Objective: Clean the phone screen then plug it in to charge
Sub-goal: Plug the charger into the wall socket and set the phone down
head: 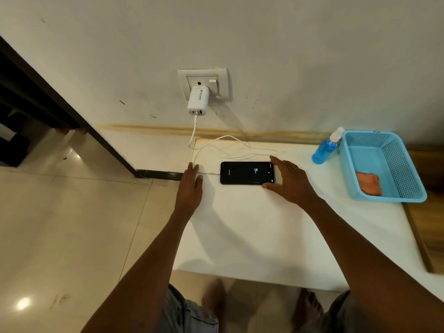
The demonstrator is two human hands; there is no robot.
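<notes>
Two spread grips, left hand [189,186] and right hand [289,180], nothing pinched; phone [247,173], judged light, rigid, slippery, is best held by its long edges.

Both bare arms reach forward. The left hand [189,186] lies flat, fingers straight, left of the phone [247,173]. The right hand [292,181] spreads open at the phone's right end.

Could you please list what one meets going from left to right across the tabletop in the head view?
Left hand → phone → right hand → blue spray bottle → blue basket holding an orange cloth.
</notes>
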